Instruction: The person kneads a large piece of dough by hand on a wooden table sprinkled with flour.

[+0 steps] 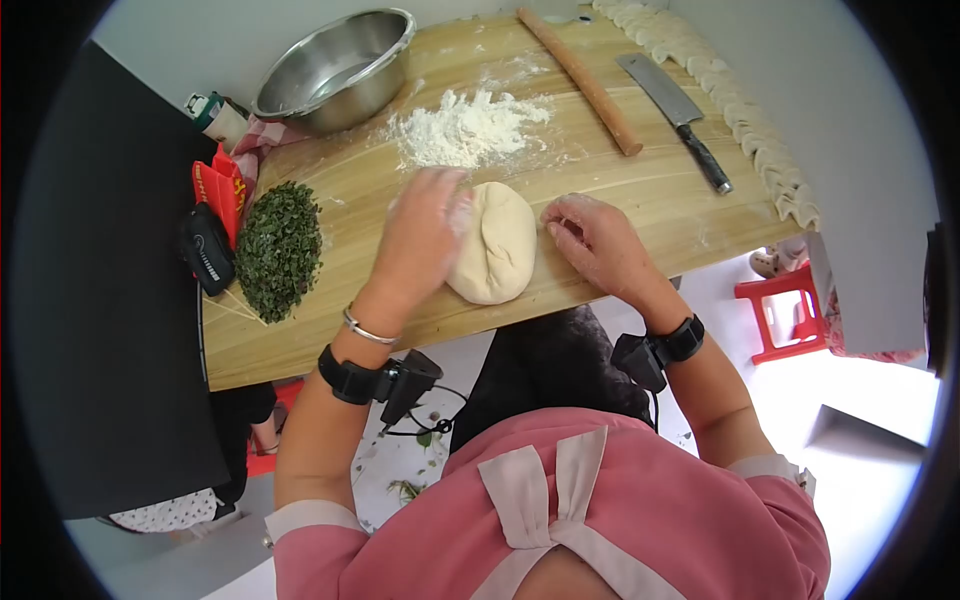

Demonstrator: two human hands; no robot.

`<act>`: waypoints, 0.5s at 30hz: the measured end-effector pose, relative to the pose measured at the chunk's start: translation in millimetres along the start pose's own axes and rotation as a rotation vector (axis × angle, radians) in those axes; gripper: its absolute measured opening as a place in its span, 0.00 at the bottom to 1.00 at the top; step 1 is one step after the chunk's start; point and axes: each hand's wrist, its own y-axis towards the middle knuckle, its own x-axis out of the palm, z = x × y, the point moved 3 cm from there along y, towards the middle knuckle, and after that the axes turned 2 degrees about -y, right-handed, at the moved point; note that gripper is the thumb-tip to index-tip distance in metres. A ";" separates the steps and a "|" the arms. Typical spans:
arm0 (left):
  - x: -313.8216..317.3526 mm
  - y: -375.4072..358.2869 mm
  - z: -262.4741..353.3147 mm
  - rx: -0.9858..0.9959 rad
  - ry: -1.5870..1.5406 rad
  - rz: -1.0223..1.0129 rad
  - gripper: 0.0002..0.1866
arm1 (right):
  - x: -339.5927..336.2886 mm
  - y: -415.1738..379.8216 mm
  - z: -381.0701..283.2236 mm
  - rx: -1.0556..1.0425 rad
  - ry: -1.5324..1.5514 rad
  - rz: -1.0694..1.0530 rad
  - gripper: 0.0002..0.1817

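Observation:
A smooth, pale lump of dough [512, 235] with a crease down its middle lies on the wooden board near its front edge. My left hand [425, 235] is at the dough's left side, overlapping its edge; its floury fingers are blurred and partly hidden. To the right of the dough, a small gap away, is my right hand [595, 245]. Its fingers curl inward in a loose fist, with flour on them and nothing visible inside. Behind the dough spreads a heap of white flour [470, 130].
A steel basin [340, 75] stands at the back left, near a pile of chopped greens [280, 250] and a black pouch [207, 250]. A rolling pin [580, 80] and cleaver [675, 105] lie back right. Shaped dough pieces [745, 120] line the right edge. A red stool [785, 310] stands below.

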 end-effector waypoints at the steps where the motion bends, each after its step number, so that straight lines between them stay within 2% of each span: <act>1: 1.6 -6.5 11.5 0.075 0.135 -0.010 0.18 | 5.1 -4.7 -7.9 -0.069 -0.003 0.052 0.07; 2: 2.2 -14.0 18.6 0.154 0.269 -0.027 0.18 | 10.0 -10.6 -16.4 -0.134 -0.005 0.106 0.07; 3: 27.4 15.6 22.2 0.149 0.319 -0.051 0.18 | 0.6 3.9 15.7 -0.140 0.048 0.122 0.07; 5: 41.3 20.4 30.0 0.307 0.511 -0.058 0.17 | -5.2 1.7 21.0 -0.141 0.132 0.136 0.06; 9: 50.5 37.4 29.4 0.259 0.550 -0.169 0.16 | -11.6 0.9 26.9 -0.092 0.263 0.142 0.05; 15: 60.4 65.4 9.7 0.238 0.460 -0.241 0.08 | -10.5 7.5 29.3 -0.099 0.323 0.026 0.04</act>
